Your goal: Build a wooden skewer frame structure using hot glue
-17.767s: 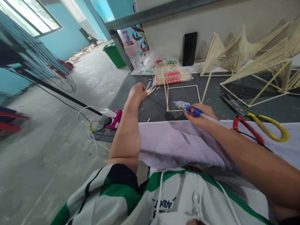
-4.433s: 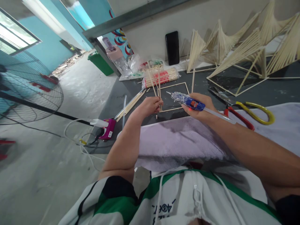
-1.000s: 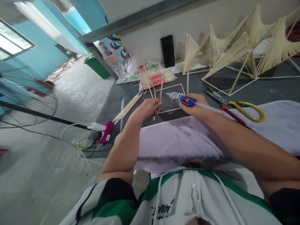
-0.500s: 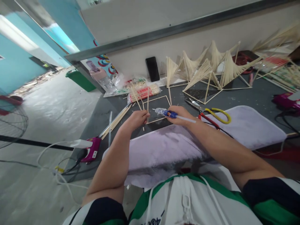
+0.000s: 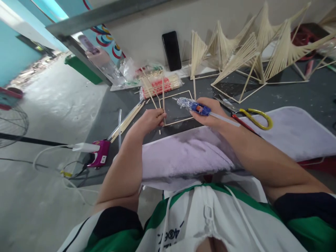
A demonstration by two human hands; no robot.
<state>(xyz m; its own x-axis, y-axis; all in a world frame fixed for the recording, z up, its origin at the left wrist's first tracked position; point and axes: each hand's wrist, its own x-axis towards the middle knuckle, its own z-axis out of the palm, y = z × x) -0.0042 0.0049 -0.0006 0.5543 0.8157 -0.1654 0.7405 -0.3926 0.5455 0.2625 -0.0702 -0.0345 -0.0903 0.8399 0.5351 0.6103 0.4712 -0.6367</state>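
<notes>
My left hand (image 5: pixel 152 120) pinches the foot of a thin upright wooden stick (image 5: pixel 163 92) at the near left corner of a rectangular stick frame (image 5: pixel 178 122) lying on the table. Wrapped in my right hand (image 5: pixel 210 117) is a blue hot glue gun (image 5: pixel 201 108). A clear glue stick (image 5: pixel 225 119) protrudes from its back. Its nozzle, coated in stringy glue, points left, a short way above the frame and apart from the upright stick. Another stick (image 5: pixel 194 89) rises near the frame's far right corner.
Yellow-handled scissors (image 5: pixel 258 119) lie right of my right hand, by a lilac cloth (image 5: pixel 178 157). Behind stand a stick model (image 5: pixel 236 59) and a black phone (image 5: pixel 172 50). Packaged sticks (image 5: pixel 161 86), loose sticks (image 5: pixel 128 120) and a magenta power socket (image 5: pixel 101 154) are to the left.
The camera view has tilted down and come closer to the table. The glue gun nozzle has lifted away from my left fingers. My left hand still pinches the upright stick.
</notes>
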